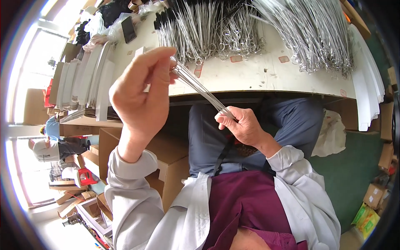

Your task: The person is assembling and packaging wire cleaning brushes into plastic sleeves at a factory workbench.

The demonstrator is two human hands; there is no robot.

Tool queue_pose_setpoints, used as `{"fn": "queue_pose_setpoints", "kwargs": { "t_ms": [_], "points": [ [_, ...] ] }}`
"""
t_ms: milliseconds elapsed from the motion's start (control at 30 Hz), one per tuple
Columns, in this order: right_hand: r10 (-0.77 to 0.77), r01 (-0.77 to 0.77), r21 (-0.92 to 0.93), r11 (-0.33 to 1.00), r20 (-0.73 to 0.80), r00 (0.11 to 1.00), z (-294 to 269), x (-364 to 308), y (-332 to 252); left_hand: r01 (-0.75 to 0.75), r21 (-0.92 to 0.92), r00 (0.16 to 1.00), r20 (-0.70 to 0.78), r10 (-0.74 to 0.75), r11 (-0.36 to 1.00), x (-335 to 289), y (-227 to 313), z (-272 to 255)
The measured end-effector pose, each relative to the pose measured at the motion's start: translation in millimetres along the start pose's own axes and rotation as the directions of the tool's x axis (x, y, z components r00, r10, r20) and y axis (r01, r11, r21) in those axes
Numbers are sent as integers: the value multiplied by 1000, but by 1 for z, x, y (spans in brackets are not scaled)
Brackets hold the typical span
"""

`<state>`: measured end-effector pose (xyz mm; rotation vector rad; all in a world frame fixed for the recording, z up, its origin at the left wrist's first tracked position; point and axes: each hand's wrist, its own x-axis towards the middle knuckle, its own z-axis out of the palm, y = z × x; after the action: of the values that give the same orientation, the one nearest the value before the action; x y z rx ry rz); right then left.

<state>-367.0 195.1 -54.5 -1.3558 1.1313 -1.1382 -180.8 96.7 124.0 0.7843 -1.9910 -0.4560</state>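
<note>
A small bundle of thin metal wire rods [201, 88] slants between my hands, in front of the table edge. My right hand [246, 127] is closed round its lower end, with the thumb lying along the wires. At the upper end, my left hand [141, 89] is raised, its thumb and fingers bent together at the rod tips, which look ribbed or looped. The fingers partly hide those tips. Beyond them, on the table [246, 79], lie heaps of similar wire rods [196, 31] with ring ends toward me and some dark far ends.
A larger heap of silver rods [316, 33] lies at the right, beside white strips [366, 83]. Folded white sheets [85, 79] and a phone [128, 29] are at the left. An open cardboard box [166, 166] stands by my left arm. Another person [56, 148] is far left.
</note>
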Motion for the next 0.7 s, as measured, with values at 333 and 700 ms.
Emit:
{"fn": "queue_pose_setpoints", "kwargs": {
  "t_ms": [333, 700],
  "points": [
    [-66, 42, -213, 976, -104, 992, -14, -23, 17, -673, 485, 734, 340, 589, 558, -23, -30, 14],
    [55, -54, -149, 987, 0, 998, -32, -28, -2, 824, -290, 552, 609, -570, 488, -71, -62, 49]
  ]
}}
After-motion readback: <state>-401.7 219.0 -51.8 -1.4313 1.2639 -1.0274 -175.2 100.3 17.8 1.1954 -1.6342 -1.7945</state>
